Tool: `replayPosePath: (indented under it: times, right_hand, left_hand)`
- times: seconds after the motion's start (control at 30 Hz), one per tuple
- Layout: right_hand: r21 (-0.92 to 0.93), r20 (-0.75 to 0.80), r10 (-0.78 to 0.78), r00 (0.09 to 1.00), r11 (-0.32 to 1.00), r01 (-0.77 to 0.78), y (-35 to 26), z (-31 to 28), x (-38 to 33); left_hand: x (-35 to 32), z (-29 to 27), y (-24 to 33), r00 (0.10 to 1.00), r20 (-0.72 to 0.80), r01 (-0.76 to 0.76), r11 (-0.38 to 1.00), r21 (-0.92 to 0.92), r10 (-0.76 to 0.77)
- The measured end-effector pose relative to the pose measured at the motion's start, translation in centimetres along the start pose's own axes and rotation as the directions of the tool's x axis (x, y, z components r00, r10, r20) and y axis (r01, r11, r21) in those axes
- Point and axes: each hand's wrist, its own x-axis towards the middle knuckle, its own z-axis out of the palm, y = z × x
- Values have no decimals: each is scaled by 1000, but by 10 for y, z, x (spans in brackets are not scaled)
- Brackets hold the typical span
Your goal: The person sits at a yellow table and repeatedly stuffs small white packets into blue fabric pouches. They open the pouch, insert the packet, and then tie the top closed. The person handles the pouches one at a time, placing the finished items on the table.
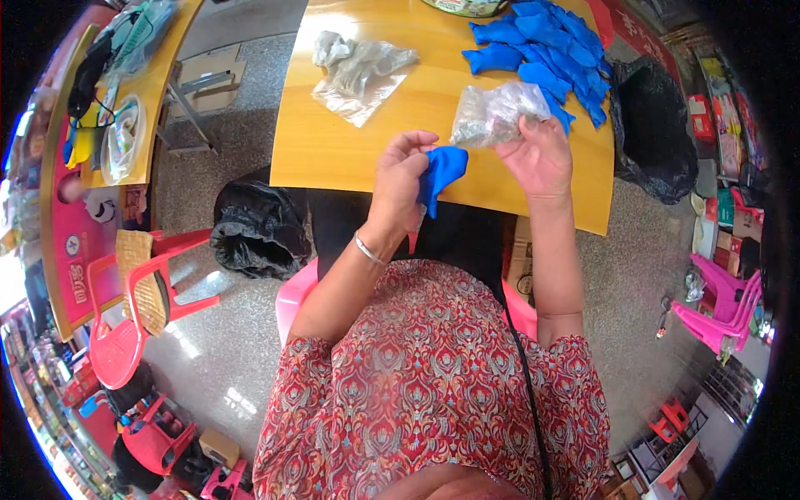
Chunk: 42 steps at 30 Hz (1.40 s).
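Observation:
My left hand (400, 179) is closed on a small blue fabric piece (446, 169), which sticks out to the right of the fingers near the table's front edge. In my right hand (537, 158) is a clear plastic bag (498, 112) with pale contents that I cannot make out; thumb and fingers grip its right end. The bag's left end hangs just above the blue piece, close to my left fingertips. Beyond the right hand lies a heap of similar blue fabric pieces (550, 46). Another clear plastic bag (367, 75), crumpled, lies on the yellow table (333, 154) at the left.
A round container (467, 7) stands at the table's far edge. Black plastic bags flank the table, one at the left (258, 225) and one at the right (654, 125). A pink chair (125, 333) stands left; a purple chair (717, 304) stands right. Far left is another table (162, 62).

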Motion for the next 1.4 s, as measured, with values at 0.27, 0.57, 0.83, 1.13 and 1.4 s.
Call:
replayPosePath:
  times: [0.27,0.57,0.83,1.13,1.4]
  right_hand:
    - [-299,179,171,969,948,-112,10,-19,-29]
    - [-777,-51,-145,988,628,52,14,-11,-36]
    - [-733,-73,56,996,674,-91,43,-2,-32]
    - [-522,-238,39,970,837,-162,29,-12,-35]
    - [-735,-197,-136,971,675,-55,54,8,-32]
  left_hand:
    - [-12,17,4,991,102,88,996,2,-88]
    - [-14,12,0,987,9,-159,976,151,160]
    - [-20,28,13,993,26,-121,978,170,119]
    - [-13,2,14,980,-33,-196,981,7,196]
    - [-14,11,5,987,1,-161,984,-80,161]
